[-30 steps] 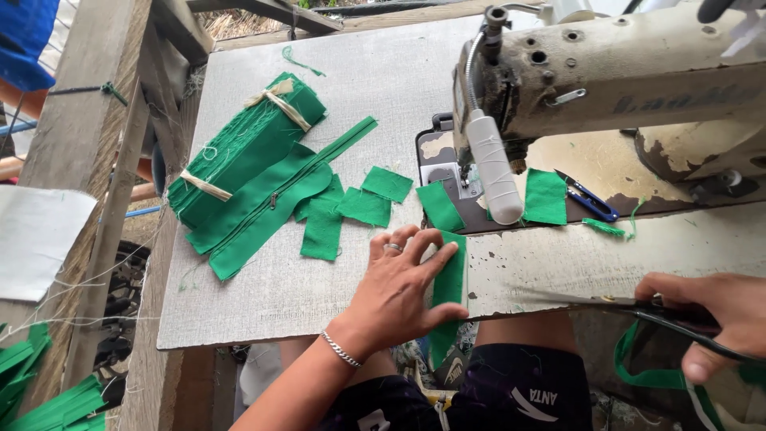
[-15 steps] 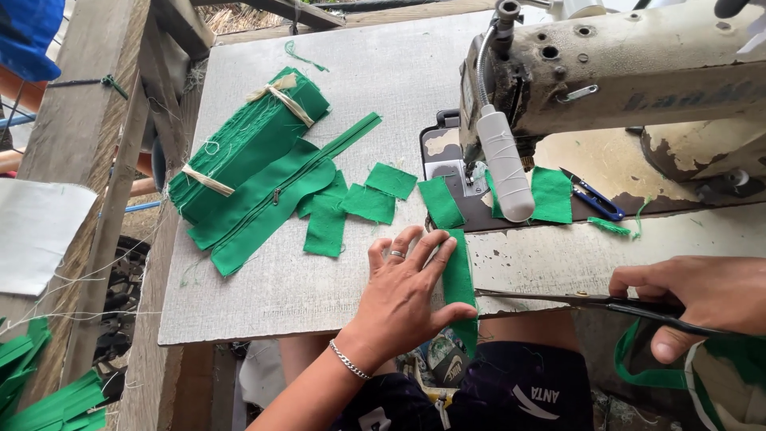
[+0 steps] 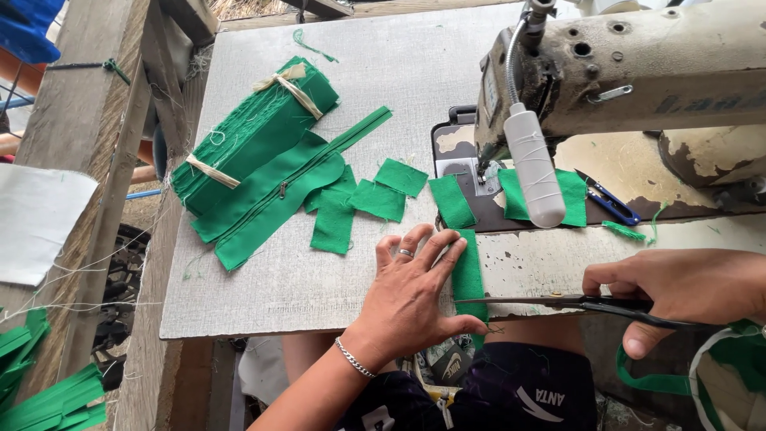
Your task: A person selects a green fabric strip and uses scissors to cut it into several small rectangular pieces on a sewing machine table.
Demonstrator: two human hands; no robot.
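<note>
Left hand (image 3: 415, 295) is flat on the worktop (image 3: 263, 287), palm down, fingers (image 3: 437, 249) spread and released — not gripping, just pressing the green fabric strip (image 3: 467, 271) against the surface near the front edge. There's a ring on one finger and a chain bracelet (image 3: 353, 357) at the wrist, with the forearm coming up from the lower left.

Over on the right, the right hand (image 3: 678, 291) reaches in from the side, knuckles up, fingers clenched through the handles of black scissors (image 3: 574, 303). The blades point left, lying level, and their tips meet the strip just beside the left thumb — whether they are parted I cannot tell.

The strip runs from under the sewing machine (image 3: 638, 72) head toward the person and hangs over the worktop's edge. A white thread-wrapped spool (image 3: 536, 168) hangs at the machine's front, with small blue snips (image 3: 610, 203) on the machine bed behind it.

Further left, well apart from both hands, loose green fabric squares (image 3: 375, 199) lie scattered, then a zippered green piece (image 3: 279, 195), and a tied bundle of green fabric (image 3: 255, 132) bound with pale strips.
</note>
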